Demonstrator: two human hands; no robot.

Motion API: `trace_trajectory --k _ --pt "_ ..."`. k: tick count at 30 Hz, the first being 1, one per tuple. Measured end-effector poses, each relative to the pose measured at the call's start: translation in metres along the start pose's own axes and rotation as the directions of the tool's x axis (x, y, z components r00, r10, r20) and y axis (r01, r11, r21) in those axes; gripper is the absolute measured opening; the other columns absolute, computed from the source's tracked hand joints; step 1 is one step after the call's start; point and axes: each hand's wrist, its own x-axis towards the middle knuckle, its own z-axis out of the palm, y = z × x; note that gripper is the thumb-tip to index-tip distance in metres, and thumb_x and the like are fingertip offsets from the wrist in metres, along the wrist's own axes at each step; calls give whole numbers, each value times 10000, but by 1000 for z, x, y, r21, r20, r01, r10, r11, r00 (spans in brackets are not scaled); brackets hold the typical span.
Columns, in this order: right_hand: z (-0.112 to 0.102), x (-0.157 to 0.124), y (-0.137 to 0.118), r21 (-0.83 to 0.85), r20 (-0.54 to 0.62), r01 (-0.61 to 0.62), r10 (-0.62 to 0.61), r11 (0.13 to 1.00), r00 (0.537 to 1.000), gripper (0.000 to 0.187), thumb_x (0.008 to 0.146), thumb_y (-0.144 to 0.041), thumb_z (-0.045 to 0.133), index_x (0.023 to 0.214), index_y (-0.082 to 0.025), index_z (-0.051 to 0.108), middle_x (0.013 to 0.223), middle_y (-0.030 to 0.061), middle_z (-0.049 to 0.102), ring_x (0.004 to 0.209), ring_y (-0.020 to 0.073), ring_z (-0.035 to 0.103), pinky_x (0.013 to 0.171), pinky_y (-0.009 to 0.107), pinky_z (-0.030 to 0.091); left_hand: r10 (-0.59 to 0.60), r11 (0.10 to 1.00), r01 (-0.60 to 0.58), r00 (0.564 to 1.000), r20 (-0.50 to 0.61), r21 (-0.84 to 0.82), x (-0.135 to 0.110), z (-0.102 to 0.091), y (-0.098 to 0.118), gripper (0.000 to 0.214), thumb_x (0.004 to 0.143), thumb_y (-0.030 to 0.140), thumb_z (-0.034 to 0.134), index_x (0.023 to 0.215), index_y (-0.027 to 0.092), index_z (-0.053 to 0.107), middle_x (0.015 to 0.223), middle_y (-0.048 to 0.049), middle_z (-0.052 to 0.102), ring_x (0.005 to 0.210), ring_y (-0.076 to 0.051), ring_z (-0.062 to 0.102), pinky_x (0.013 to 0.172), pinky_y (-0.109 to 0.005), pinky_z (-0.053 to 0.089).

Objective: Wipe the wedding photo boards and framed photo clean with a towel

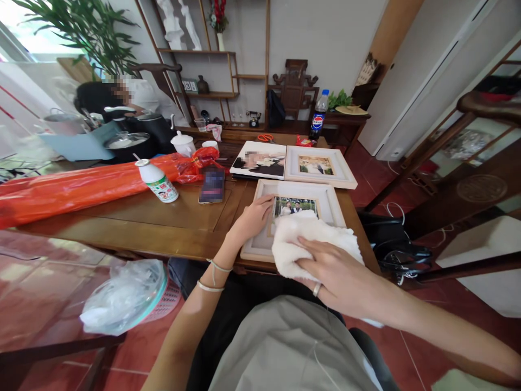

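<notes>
A light wooden picture frame with a photo of two people lies flat at the near edge of the table. Across its left border rests my left hand, fingers stretched out and touching the frame beside the photo. My right hand is closed on a white cloth, which lies over the lower right part of the frame and hides the bottom of the photo. Just behind are a second framed photo and a flat photo panel.
On the wooden table are a phone, a white bottle, a long orange-red wrapped bundle, orange scissors and a cola bottle. A bag-lined pink basket stands left. Another person is at back left.
</notes>
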Motion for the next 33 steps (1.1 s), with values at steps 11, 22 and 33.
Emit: trace_trajectory --k 11,22,33 --pt "22 63 106 -302 -213 -205 144 931 967 333 878 -198 518 1173 -124 653 1502 181 396 1413 404 263 1106 626 244 8 1000 -8 1000 9 6 0 0 -3 368 972 202 361 1268 186 578 1432 -89 504 1332 -230 465 1105 -438 404" --pt "17 51 45 -156 -31 -53 49 986 998 320 864 -146 499 1116 -123 696 1461 183 455 1395 385 316 1092 583 323 10 1000 -10 1000 -1 -1 0 3 -4 379 974 173 332 1270 167 569 1417 -103 514 1323 -228 474 1099 -439 415" --pt "16 32 -1 -87 -39 -55 52 995 998 314 884 -206 495 1123 -121 679 1437 205 476 1386 368 345 1092 539 343 11 1000 -11 1000 3 -15 -1 -2 1 381 967 158 339 1268 164 573 1420 -95 514 1317 -220 482 1094 -412 420"
